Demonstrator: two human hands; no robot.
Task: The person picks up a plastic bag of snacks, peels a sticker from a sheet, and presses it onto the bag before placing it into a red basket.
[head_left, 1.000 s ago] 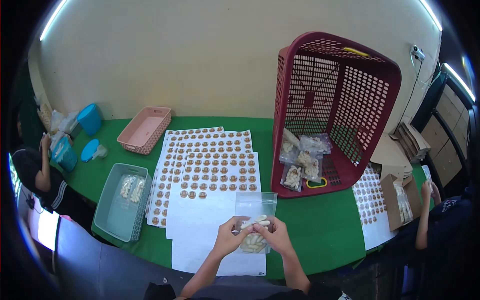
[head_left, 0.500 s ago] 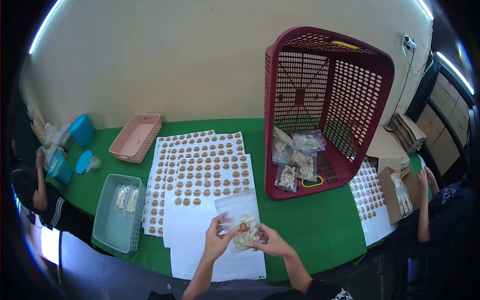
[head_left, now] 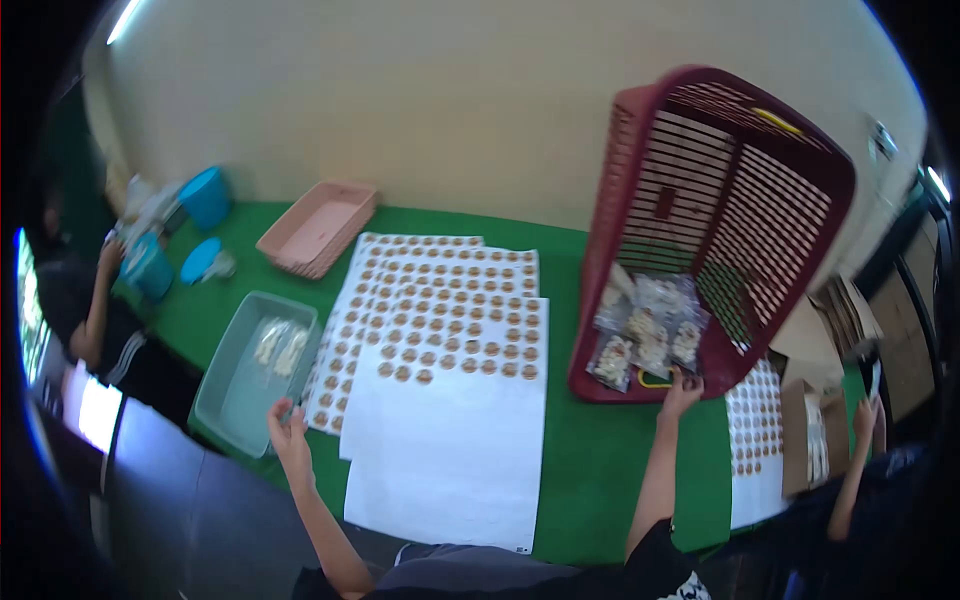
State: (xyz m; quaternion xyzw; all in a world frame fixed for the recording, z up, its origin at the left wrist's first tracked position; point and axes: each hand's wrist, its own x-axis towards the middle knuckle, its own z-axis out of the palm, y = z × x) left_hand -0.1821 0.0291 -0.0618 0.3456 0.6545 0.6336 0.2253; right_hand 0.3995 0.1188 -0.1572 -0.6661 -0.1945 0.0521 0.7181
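Note:
My left hand (head_left: 288,432) is over the near right edge of the grey-green tray (head_left: 213,385), fingers apart and empty. Two bags of white pieces (head_left: 290,352) lie in that tray. At the front lip of the maroon basket (head_left: 590,300), which rests on its side, my right hand (head_left: 682,391) reaches in beside a bag (head_left: 686,343); its fingertips are close to this bag, and whether they grip it is hard to tell. Other filled bags (head_left: 647,335) lie in the basket. Sheets of round stickers (head_left: 450,330) are spread between my hands.
A pink basket (head_left: 318,228), a blue cup (head_left: 205,197) and a blue lid (head_left: 201,259) stand at the back left. One person (head_left: 95,310) is at the far left. At the right, another person's hand (head_left: 865,420) is near a cardboard box (head_left: 800,430).
The stickered bag has left the sheets and my hands have parted: left toward the tray, right to the basket. An additional bag shows in the basket. The view has shifted.

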